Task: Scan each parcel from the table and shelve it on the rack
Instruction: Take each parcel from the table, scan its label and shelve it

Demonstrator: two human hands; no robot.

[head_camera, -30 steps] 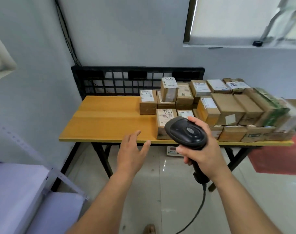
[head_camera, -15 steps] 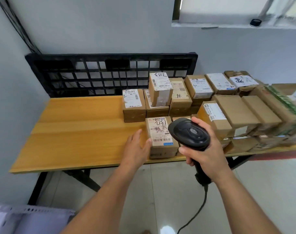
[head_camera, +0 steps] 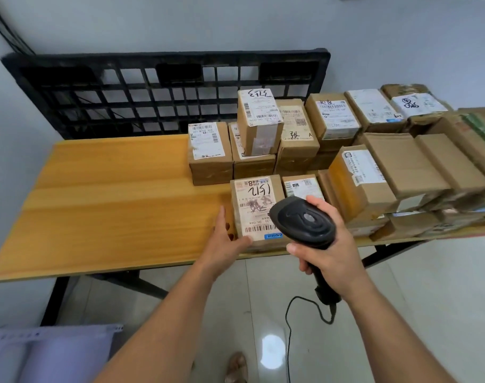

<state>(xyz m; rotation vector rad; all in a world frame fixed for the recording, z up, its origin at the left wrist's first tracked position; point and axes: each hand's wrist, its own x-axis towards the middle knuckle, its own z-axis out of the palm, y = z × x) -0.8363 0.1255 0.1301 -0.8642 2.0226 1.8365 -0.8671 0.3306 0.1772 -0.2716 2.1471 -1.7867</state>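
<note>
A brown parcel (head_camera: 256, 205) with a white label marked in black pen lies at the front edge of the wooden table (head_camera: 111, 203). My left hand (head_camera: 224, 244) is at its near left corner, fingers along the left side and thumb hooked over the label's edge. My right hand (head_camera: 327, 255) grips a black handheld scanner (head_camera: 305, 219), whose head hovers over the parcel's right part. Several more labelled parcels (head_camera: 346, 150) are stacked behind it and to the right.
A black plastic pallet (head_camera: 153, 87) leans against the wall behind the table. The scanner's cable (head_camera: 289, 327) hangs down to the tiled floor. A pale rack shelf (head_camera: 42, 352) shows at the lower left. The table's left half is bare wood.
The view has closed in on the table. My left hand has reached forward from the air to the marked parcel's left corner. The scanner has come over the parcel.
</note>
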